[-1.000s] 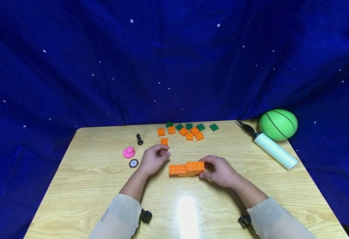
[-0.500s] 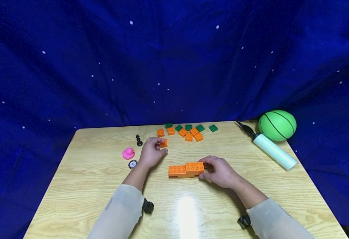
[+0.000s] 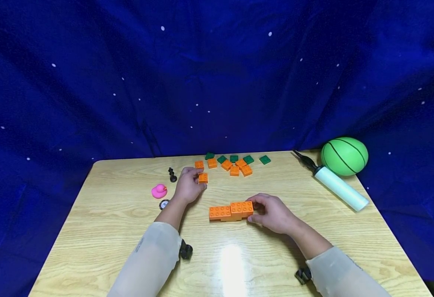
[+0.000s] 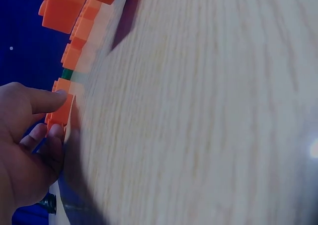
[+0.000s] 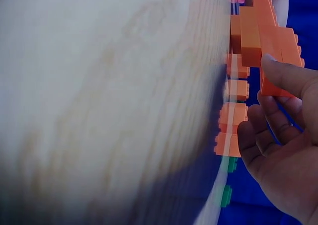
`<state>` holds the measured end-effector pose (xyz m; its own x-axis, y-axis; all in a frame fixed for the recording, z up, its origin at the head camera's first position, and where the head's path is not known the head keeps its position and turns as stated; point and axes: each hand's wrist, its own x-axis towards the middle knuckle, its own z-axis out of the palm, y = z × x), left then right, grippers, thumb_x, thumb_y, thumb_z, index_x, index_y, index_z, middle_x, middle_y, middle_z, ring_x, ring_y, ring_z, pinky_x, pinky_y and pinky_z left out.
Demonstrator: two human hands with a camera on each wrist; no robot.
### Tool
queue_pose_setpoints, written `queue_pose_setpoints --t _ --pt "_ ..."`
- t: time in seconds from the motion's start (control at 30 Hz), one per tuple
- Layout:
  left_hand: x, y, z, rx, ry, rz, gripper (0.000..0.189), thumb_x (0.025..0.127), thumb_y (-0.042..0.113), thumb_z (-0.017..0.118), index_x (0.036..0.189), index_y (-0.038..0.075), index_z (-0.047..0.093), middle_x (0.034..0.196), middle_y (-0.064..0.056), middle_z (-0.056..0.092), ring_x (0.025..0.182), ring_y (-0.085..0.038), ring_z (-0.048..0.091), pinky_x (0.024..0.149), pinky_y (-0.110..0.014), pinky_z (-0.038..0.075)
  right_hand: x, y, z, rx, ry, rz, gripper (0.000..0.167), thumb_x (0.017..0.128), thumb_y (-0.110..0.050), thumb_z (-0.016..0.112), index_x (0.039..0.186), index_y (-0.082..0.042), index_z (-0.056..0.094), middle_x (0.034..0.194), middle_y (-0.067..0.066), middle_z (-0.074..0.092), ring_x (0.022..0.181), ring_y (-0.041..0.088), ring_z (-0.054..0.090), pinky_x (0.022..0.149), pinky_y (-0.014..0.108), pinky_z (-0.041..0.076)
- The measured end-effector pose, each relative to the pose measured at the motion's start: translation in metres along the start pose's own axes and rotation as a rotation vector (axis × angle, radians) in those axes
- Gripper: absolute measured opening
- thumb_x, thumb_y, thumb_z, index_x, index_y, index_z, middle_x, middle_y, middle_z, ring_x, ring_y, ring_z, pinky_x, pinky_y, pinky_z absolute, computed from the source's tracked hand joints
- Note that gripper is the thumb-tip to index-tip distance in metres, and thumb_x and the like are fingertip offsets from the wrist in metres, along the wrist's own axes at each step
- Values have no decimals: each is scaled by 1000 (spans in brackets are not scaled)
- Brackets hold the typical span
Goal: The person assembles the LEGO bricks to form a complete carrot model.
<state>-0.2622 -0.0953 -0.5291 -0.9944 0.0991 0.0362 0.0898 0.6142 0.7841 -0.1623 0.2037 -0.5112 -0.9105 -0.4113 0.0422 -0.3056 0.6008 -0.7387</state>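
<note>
My left hand [image 3: 189,186] reaches to a square orange toy brick [image 3: 203,178], with a finger behind it and the thumb in front. In the left wrist view a fingertip lies against the orange brick [image 4: 60,108], and the other fingers are curled at its other end. My right hand [image 3: 272,212] grips the right end of a joined row of orange bricks [image 3: 225,212], stepped higher on the right. The right wrist view shows the thumb pressed on the side of this stepped orange block [image 5: 278,51].
Behind lie several loose orange bricks [image 3: 234,170] and green bricks [image 3: 248,159]. Left of my left hand are a black chess piece [image 3: 172,175], a pink duck [image 3: 159,191] and a partly covered poker chip [image 3: 163,204]. A green ball [image 3: 345,156] and a hand pump [image 3: 341,189] are at right.
My left hand has moved away from me to the single orange brick, and its fingers have closed around it. The right hand and the joined bricks have stayed in place.
</note>
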Motion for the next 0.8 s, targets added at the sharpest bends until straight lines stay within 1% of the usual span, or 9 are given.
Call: queue_pose_setpoints --t 0.1,0.2,0.3,0.37,0.47,0.53,0.63,0.8 --pt "3 -1 1 32 -2 -7 47 86 7 81 132 3 69 134 -16 53 97 -24 56 91 -39 49 0 0 -1 -6 -2 4 37 86 -15 87 120 -14 72 111 -6 68 99 18 65 84 38 55" --pt "3 -3 1 55 -5 -16 39 87 7 81 125 5 73 129 -14 56 95 -23 56 89 -38 48 0 -1 -1 -2 -7 6 37 86 -15 86 120 -14 72 111 -6 68 99 18 64 83 37 55" --pt "3 -4 0 61 -14 -18 33 87 8 81 119 8 74 116 -11 59 89 -21 55 85 -37 46 0 0 -1 2 -7 4 38 86 -14 86 121 -13 72 112 -5 68 99 18 64 84 36 56" --pt "3 -4 -1 56 -22 -13 32 86 7 81 117 8 74 105 -9 60 84 -20 54 83 -36 45 0 0 -1 13 -2 -2 38 86 -12 86 121 -12 72 111 -4 68 99 19 65 84 37 56" --pt "1 -3 -2 34 -41 -17 31 86 7 82 116 8 74 88 -5 58 78 -18 52 79 -36 43 0 1 -2 23 2 -11 37 86 -11 86 121 -11 72 111 -3 68 101 20 65 86 39 57" --pt "-1 -3 -3 13 -52 -20 32 86 7 82 116 8 73 82 -3 56 76 -18 51 78 -37 44 0 1 -2 28 2 -13 37 86 -11 86 120 -11 72 111 -3 68 101 19 65 87 40 57" --pt "-4 -3 -4 -4 -60 -18 31 86 7 82 116 8 73 81 -1 55 76 -18 51 78 -37 44 0 1 -1 28 0 -12 36 86 -11 86 120 -12 72 112 -3 69 101 17 65 88 40 57" --pt "-10 -2 -6 -31 -65 -13 30 87 8 83 115 8 73 85 -2 58 80 -19 52 79 -37 45 -1 2 -1 25 3 -8 37 86 -12 86 120 -12 73 112 -3 68 100 17 65 86 39 57"
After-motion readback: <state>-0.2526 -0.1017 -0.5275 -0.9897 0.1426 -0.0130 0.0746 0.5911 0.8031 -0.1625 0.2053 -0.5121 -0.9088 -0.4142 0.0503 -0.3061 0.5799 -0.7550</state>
